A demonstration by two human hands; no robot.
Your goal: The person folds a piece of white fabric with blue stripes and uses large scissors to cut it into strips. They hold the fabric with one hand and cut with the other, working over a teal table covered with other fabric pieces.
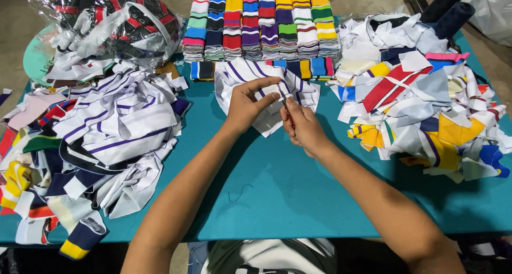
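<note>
A white fabric piece with purple stripes lies on the teal table in front of me. My left hand pinches its near edge between thumb and fingers. My right hand is closed around a small thin tool, likely a thread clipper, whose tip meets the fabric right beside my left fingers.
A heap of striped white and navy fabric fills the left side. Mixed coloured scraps pile on the right. Neat stacks of coloured ribbed bands stand at the back, a plastic bag of fabric at back left. A loose thread lies near me.
</note>
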